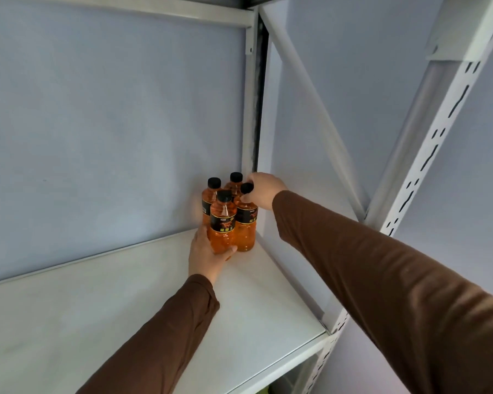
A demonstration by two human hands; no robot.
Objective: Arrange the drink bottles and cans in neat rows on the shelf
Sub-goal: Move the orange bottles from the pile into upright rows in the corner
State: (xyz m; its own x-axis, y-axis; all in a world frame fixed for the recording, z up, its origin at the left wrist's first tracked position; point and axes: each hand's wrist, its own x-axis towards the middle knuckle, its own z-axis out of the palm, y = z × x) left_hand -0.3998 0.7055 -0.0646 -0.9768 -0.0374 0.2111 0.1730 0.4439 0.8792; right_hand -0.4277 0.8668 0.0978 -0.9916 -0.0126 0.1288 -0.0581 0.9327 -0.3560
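Several orange drink bottles with black caps and black labels stand close together in the far right corner of the white shelf board. My left hand grips the lower body of the front left bottle. My right hand holds the front right bottle at its neck, fingers around the black cap. Behind them stand a back left bottle and a back right bottle, both upright and partly hidden.
A pale blue back wall closes the shelf behind. White slotted uprights and a diagonal brace frame the right side. The shelf's front right corner lies near my right forearm. A lower level shows below it.
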